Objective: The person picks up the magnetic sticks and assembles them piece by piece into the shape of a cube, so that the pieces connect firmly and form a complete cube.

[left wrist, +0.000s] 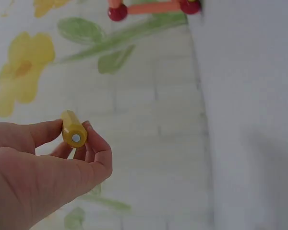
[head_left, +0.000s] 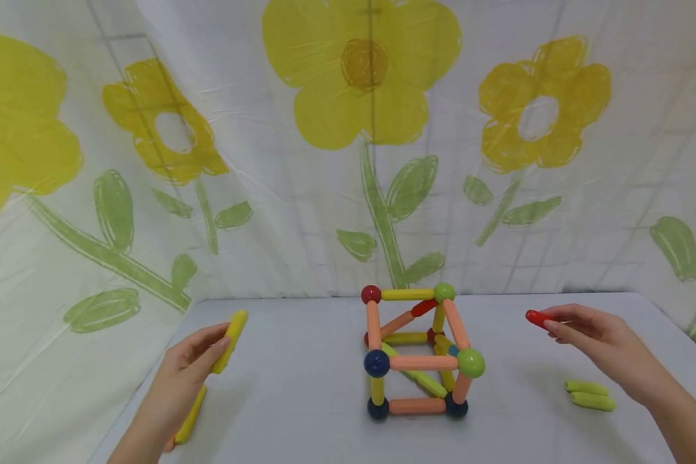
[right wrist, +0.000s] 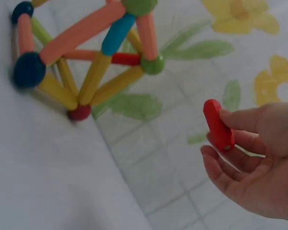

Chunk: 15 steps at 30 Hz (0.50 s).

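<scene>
I've got the left hand (head_left: 194, 361) pinching a yellow stick (head_left: 230, 339), right hand (head_left: 597, 338) pinching a red stick (head_left: 538, 318); I'd bring each end squarely onto a ball of the cube frame (head_left: 420, 351), lower centre.

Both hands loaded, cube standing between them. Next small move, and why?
Probably bring the right hand with its red stick toward the cube frame. It is pinched at the fingertips, end pointing at the frame; the left hand holds a yellow stick farther off.

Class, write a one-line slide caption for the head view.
Left hand holds a yellow stick, right hand a red stick, flanking a stick-and-ball cube.
</scene>
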{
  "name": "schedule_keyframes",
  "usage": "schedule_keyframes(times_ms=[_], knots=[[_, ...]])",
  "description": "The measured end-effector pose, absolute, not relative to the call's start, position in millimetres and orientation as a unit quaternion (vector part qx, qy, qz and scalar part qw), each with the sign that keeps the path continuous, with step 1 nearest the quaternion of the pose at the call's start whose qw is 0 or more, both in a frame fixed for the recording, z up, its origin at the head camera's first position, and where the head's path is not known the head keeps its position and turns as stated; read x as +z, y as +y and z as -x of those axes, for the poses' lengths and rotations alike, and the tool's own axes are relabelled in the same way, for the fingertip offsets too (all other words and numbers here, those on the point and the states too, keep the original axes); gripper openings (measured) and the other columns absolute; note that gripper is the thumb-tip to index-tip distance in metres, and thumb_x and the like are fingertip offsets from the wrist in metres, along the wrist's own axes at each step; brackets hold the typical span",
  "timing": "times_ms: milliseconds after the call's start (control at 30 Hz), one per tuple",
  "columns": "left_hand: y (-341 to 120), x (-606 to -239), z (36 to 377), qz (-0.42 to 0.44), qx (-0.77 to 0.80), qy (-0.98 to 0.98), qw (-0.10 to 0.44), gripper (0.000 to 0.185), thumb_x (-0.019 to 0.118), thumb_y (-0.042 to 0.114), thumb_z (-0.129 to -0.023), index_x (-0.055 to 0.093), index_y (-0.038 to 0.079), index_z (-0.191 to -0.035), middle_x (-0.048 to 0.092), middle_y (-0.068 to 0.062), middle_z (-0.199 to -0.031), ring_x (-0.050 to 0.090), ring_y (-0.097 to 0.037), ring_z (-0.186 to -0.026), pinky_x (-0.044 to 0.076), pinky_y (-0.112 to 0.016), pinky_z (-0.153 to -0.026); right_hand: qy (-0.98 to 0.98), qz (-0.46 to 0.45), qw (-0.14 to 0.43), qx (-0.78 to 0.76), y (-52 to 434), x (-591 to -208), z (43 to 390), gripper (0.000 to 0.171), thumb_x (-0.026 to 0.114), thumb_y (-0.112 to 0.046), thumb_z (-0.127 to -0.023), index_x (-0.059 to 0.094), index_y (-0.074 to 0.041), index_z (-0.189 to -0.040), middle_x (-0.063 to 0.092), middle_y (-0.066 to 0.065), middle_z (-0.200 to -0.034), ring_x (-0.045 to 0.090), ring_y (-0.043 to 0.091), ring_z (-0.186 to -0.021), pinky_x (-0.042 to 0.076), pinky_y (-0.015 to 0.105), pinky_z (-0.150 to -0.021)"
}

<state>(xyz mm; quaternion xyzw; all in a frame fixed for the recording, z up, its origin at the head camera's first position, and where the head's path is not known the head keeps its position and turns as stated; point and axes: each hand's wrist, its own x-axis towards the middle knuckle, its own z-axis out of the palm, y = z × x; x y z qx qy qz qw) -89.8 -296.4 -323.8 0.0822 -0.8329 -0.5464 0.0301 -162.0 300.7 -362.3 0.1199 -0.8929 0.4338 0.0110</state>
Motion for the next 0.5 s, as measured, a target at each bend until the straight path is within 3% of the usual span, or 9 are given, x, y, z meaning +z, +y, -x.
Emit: schedule_keyframes(times_ms=[200, 500], knots=[[-232, -304, 95, 0.012, -0.618, -0.785, 0.047, 0.04, 0.062, 0.018, -0.108, 0.063, -0.003, -0.142, 0.073, 0.007, -0.117, 0.062, -0.012, -0.101, 0.054, -0.023, -0.084, -0.871, -0.152, 0.034, 0.466, 258, -334, 151, 0.026, 0.065, -0.019, -0.107, 0.068, -0.009, -0.131, 0.075, -0.011, -0.112, 0.071, 0.01, -0.096, 0.056, 0.022, -0.079], [-179, -288, 87, 0.12, -0.635, -0.763, 0.003, 0.035, 0.067, 0.014, -0.104, 0.068, 0.0, -0.137, 0.07, -0.013, -0.123, 0.064, -0.024, -0.099, 0.062, -0.029, -0.083, -0.817, -0.249, 0.064, 0.517, 212, -322, 130, 0.024, 0.068, 0.0, -0.101, 0.071, -0.006, -0.124, 0.074, -0.007, -0.116, 0.073, 0.012, -0.094, 0.06, 0.021, -0.079]])
